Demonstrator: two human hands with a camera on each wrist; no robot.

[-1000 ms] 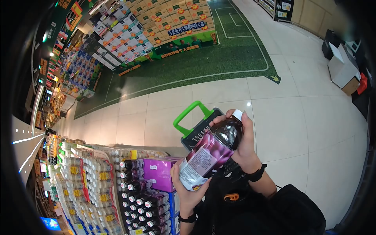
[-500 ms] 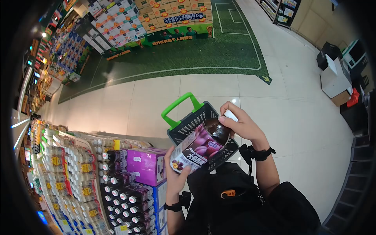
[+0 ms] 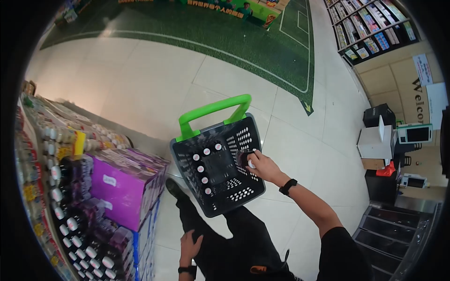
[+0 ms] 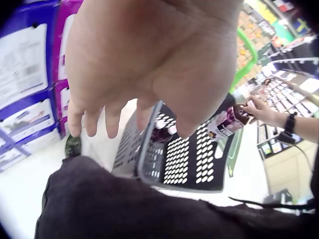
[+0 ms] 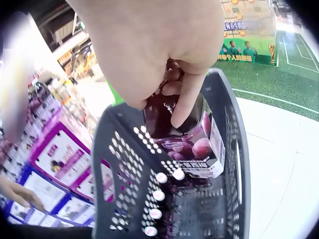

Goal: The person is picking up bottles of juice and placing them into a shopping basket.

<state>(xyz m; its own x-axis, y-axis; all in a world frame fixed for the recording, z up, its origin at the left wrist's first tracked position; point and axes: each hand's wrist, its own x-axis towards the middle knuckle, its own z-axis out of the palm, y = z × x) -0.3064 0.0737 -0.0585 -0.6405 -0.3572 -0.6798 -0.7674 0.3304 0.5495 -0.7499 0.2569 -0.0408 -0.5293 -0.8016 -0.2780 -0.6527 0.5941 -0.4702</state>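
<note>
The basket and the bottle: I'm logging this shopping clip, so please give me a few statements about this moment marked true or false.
1. The right hand grips the juice bottle by its top. True.
2. The bottle lies flat on the floor beside the basket. False: it hangs over the basket, upright in the right wrist view.
3. The left hand holds a second bottle. False: it holds nothing, its fingers straight.
4. White-capped bottles already stand in the basket. True.
5. The basket handle is red. False: the handle is green.

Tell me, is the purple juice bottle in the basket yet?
Partly: the right hand holds the bottle upright, its base below the basket rim.
</note>
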